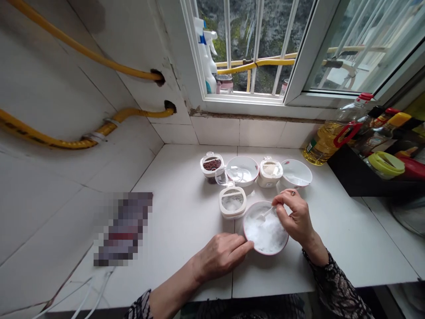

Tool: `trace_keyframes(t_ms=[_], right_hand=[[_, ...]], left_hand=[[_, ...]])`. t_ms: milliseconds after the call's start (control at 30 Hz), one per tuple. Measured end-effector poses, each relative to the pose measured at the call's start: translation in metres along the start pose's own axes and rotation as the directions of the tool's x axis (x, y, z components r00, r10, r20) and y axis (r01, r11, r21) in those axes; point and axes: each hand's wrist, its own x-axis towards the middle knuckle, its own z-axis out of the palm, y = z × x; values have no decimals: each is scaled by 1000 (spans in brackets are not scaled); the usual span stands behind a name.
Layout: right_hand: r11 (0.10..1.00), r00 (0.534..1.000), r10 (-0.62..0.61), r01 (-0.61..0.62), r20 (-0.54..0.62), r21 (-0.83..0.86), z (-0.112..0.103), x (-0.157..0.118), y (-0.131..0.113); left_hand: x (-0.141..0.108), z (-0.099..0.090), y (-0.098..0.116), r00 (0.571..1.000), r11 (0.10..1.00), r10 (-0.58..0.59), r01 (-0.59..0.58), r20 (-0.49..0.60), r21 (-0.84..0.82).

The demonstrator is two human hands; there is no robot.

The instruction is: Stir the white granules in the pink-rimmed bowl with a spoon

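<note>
A white bowl (270, 246) with a pink rim holds loose white grains that look like salt or sugar. My right hand (295, 215) is closed in a pinch on a small white spoon (262, 217), whose tip rests in the grains. At the bowl's lower left edge, my left hand (224, 254) grips the rim with its fingers; its thumb is hidden. Just behind the bowl stands a seasoning jar (232, 203) of white grains, its clear lid (229, 176) flipped up.
Along the back are a jar of dark red bits (212, 166), another bowl (243, 170), a jar of pale powder (270, 172) and a third bowl (296, 173). An oil bottle (323, 141) and a black condiment box (348, 175) stand right. A blurred object (124, 230) and white cords lie left.
</note>
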Motion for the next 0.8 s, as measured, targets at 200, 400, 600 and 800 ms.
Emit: trace_keyframes(t_ms=[200,400,600,800], right_hand=[[997,990,24,-35,137,73,9,-3,-3],[922,934,342,-355,103,158,4,-2,-2],[841,877,460,-480,138,249,3,0,0],[765,838,520,-543,165,348,4,1,3]], left_hand=[[2,0,0,1000,1000,9,-9,-5,0],[0,0,0,1000,1000,2,-2,7,0],[-2,1,0,1000,1000,0,0,2,13],[-1,0,0,1000,1000,6,-6,11,10]])
